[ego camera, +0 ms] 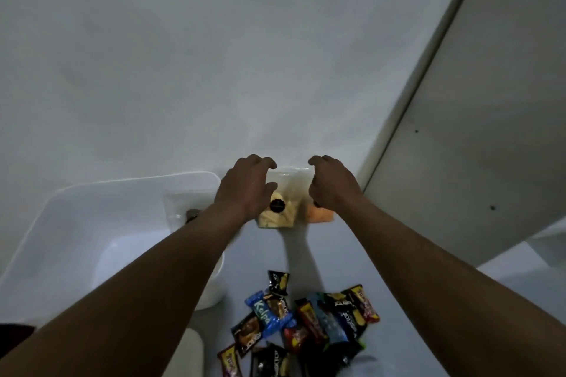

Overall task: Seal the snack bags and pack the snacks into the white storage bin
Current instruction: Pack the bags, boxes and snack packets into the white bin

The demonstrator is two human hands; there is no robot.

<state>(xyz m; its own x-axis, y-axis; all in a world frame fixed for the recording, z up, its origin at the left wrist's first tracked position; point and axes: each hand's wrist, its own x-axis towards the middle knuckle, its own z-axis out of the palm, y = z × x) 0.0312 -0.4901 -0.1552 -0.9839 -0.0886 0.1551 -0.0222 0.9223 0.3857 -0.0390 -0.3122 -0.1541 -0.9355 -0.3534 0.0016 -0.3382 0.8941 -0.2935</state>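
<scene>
A white tabletop (306, 254) against a white wall is shown. The white storage bin (92, 223) lies left; wrapped snacks (303, 324) are heaped nearest. A clear, upright snack bag (286, 193) is flanked at its top edge by the left hand (245, 187) and right hand (332, 187), fingers curled, apparently pinching it.

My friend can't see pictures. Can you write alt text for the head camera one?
Both hands, left hand and right hand, pinch the top of a clear snack bag of pale chips; a white storage bin sits left, wrapped snacks piled nearer.
</scene>
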